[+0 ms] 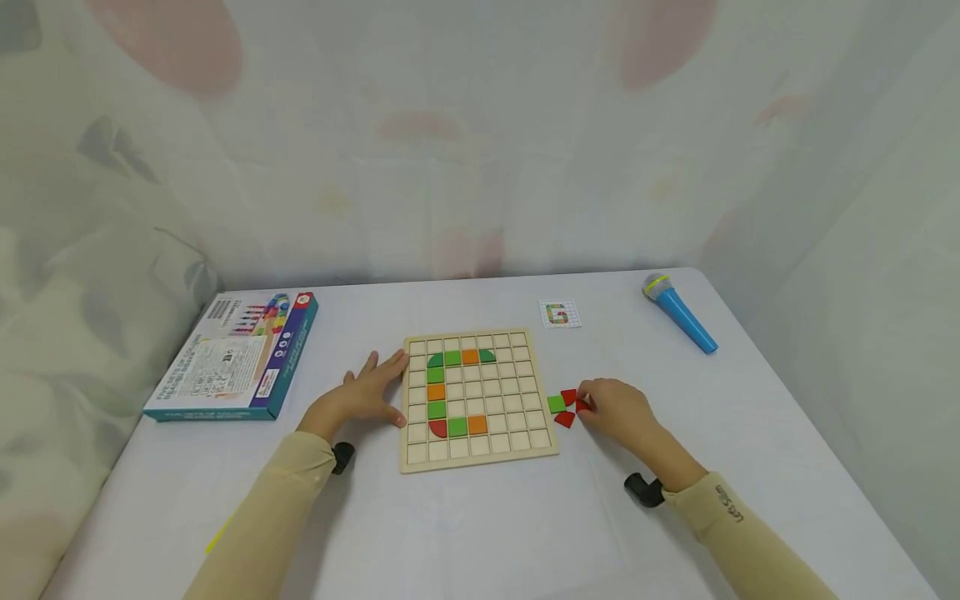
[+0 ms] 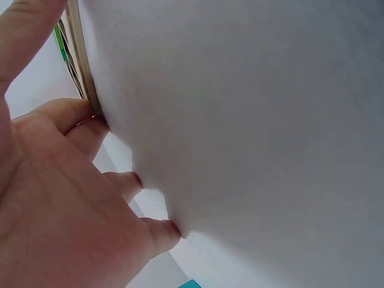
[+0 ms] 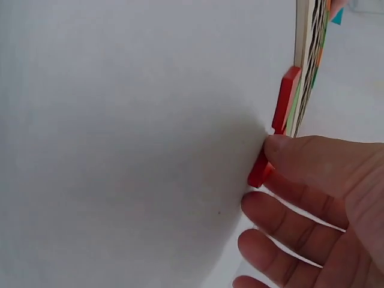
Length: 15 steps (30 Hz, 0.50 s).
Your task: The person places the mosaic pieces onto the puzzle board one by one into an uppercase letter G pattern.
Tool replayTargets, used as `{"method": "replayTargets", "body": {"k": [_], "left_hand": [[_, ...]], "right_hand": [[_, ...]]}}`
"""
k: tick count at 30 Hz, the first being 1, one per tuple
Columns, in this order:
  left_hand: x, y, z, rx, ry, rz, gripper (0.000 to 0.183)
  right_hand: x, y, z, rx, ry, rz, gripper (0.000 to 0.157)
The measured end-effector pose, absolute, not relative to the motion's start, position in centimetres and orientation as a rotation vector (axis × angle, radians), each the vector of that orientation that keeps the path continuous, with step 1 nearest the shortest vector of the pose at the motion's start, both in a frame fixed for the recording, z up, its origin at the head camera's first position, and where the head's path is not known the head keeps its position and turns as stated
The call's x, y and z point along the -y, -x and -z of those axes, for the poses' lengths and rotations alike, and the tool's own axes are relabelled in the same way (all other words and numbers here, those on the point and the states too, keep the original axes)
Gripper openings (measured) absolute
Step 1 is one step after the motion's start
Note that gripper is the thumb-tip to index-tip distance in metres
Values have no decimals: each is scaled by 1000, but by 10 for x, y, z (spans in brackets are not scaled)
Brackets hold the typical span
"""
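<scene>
A square wooden grid board lies flat on the table, with green, orange and red tiles in its cells forming a C-like shape. My left hand rests at the board's left edge, fingers spread, thumb and fingertips against the rim. To the right of the board, my right hand pinches a red tile between thumb and finger, low over the table. Beside it lie a green square tile and two other red tiles, one above and one below.
Behind the board lies a small pattern card printed with a G shape. A blue toy microphone is at the back right. On the left sits a flat boxed set. A yellow strip shows beside the left sleeve.
</scene>
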<state>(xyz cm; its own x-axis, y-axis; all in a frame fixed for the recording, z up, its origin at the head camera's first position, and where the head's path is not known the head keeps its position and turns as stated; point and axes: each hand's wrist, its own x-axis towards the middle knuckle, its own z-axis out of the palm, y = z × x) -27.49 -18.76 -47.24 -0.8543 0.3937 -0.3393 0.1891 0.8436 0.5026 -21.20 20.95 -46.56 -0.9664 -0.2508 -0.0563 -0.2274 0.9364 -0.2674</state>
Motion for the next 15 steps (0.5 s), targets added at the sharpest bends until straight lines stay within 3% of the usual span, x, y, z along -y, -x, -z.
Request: {"method": "replayTargets", "body": {"k": [15], "left_hand": [[186,274,470,-2593,-448,-649,112]], "right_hand": [[-204,210,466,-3047,343,446,22]]}}
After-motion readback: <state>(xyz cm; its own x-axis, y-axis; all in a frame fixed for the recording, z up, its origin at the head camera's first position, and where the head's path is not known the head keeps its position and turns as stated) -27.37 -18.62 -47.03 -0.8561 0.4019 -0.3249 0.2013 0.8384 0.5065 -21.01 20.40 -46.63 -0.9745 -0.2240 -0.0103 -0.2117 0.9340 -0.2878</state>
